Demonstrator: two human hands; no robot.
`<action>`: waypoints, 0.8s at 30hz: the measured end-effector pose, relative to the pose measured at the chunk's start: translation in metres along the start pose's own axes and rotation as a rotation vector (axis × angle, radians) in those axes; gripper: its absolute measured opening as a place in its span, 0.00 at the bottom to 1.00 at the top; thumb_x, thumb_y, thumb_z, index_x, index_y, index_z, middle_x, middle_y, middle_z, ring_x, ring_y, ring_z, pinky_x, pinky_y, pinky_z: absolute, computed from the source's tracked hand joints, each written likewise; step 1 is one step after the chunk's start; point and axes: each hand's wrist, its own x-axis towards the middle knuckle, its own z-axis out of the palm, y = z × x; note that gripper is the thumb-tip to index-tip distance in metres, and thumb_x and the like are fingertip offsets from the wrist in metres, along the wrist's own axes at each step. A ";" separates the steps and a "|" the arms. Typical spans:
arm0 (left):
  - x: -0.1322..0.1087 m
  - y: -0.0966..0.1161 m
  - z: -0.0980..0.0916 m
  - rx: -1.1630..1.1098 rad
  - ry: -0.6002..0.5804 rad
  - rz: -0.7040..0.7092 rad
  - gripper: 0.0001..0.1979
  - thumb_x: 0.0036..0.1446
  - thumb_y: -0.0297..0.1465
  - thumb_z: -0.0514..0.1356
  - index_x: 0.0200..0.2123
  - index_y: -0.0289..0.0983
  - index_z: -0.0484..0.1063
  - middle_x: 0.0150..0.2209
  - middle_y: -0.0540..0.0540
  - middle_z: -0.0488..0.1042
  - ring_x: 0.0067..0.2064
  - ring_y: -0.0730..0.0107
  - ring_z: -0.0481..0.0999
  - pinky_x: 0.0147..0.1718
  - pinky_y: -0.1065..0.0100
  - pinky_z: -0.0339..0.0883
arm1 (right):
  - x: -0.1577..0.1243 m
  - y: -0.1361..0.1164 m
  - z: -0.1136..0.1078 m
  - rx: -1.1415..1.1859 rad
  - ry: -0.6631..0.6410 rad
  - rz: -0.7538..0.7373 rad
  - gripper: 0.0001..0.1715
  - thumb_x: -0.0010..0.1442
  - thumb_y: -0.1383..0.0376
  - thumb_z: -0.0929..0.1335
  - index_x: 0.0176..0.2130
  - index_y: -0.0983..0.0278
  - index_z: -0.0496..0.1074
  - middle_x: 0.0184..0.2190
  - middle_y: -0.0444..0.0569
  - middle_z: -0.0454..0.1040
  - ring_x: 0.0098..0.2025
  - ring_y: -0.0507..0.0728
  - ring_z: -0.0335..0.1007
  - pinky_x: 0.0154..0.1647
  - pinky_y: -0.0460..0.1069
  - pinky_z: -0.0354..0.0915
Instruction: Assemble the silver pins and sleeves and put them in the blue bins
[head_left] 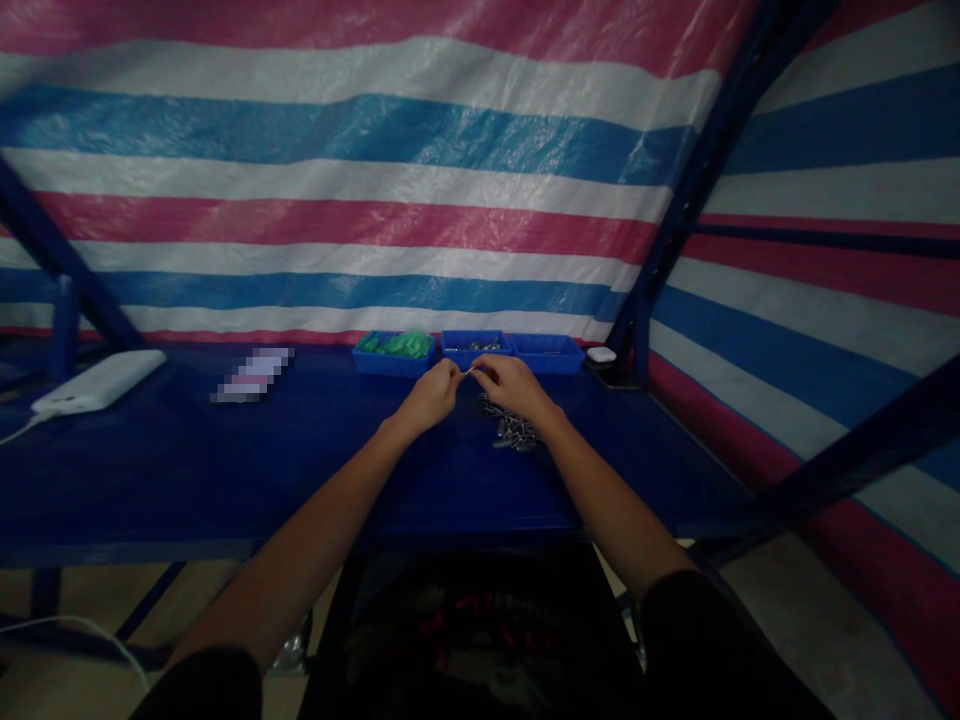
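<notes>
My left hand (pixel 437 392) and my right hand (pixel 511 384) meet above the blue table (pixel 322 460), fingertips pinched on a small shiny metal piece (pixel 469 371) between them. Its exact shape is too small to tell. Under my right hand lies a loose pile of small metal parts (pixel 516 432). Just beyond my hands stand three blue bins: the left one (pixel 394 366) holds green pieces (pixel 405 344), the middle one (pixel 477 336) small metal parts, and the right one (pixel 547 364) shows little inside.
A white power bank (pixel 101 382) with a cable lies at the far left, beside a pixelated flat item (pixel 253 375). A small white case (pixel 601 354) rests on a dark object at the back right. Blue frame posts and striped sheeting (pixel 337 220) surround the table.
</notes>
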 end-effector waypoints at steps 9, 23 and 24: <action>-0.003 0.009 -0.003 -0.136 0.097 0.117 0.05 0.56 0.31 0.52 0.35 0.35 0.62 0.32 0.47 0.69 0.33 0.71 0.68 0.35 0.69 0.62 | 0.005 0.001 0.005 0.247 0.142 0.063 0.15 0.56 0.61 0.61 0.22 0.65 0.65 0.17 0.40 0.59 0.22 0.48 0.54 0.23 0.44 0.50; -0.003 0.004 0.000 -0.029 0.156 0.029 0.15 0.61 0.34 0.45 0.32 0.35 0.69 0.26 0.47 0.71 0.29 0.70 0.70 0.30 0.71 0.59 | 0.001 -0.009 0.007 0.030 0.110 0.020 0.12 0.59 0.61 0.60 0.34 0.63 0.69 0.21 0.43 0.66 0.24 0.51 0.61 0.27 0.45 0.54; -0.004 0.005 0.001 -0.027 0.140 0.023 0.16 0.61 0.34 0.45 0.33 0.35 0.69 0.26 0.47 0.72 0.29 0.70 0.71 0.30 0.71 0.59 | 0.000 -0.010 0.003 0.017 0.145 0.021 0.13 0.60 0.60 0.59 0.34 0.63 0.69 0.22 0.44 0.67 0.24 0.51 0.62 0.28 0.46 0.54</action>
